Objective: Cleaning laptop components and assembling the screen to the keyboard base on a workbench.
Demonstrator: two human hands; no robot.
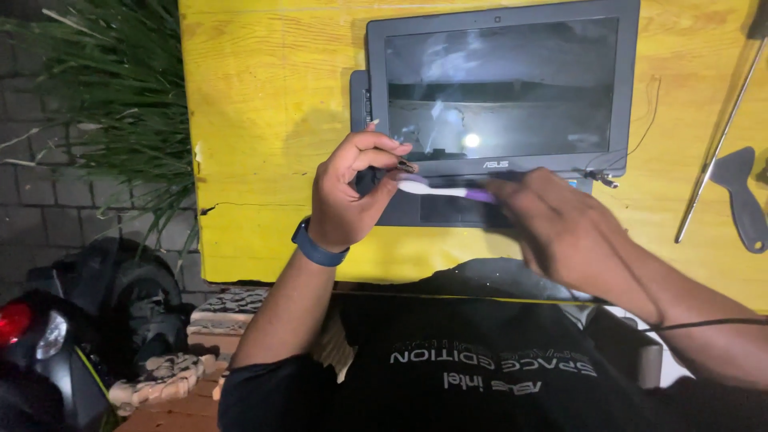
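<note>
- Head view: we look down on a yellow table (264,120) with a small dark laptop (500,88) standing open on it, its screen dark and glossy and reflecting a bright light.
- The left hand (348,192) sits at the laptop's lower left corner, just under the screen edge. Its wrist is bent, fingers curled inward, and thumb and forefinger are pinched together on something small and dark at that corner; we cannot tell what the piece is. A blue band (318,248) circles this wrist.
- The right hand (560,220) comes in from the right, palm down and blurred. It lies over one end of a slim white and purple tool (448,192), which rests flat along the seam where screen meets keyboard. The fingers hide the grip, so we cannot tell whether they close around the tool or only press on it. We judge the flat angle lets its tip work along that seam.
- A thin black wire (650,120) trails from the screen's right side across the table.
- At the far right lie a long metal rod (720,136) and a grey flat-bladed scraper (742,196), well apart from both hands.
- Left of the table we see green grass (120,104) above paving, and a dark scooter (72,336) with a red light.
- Below the table's near edge is the person's dark shirt (480,368).
</note>
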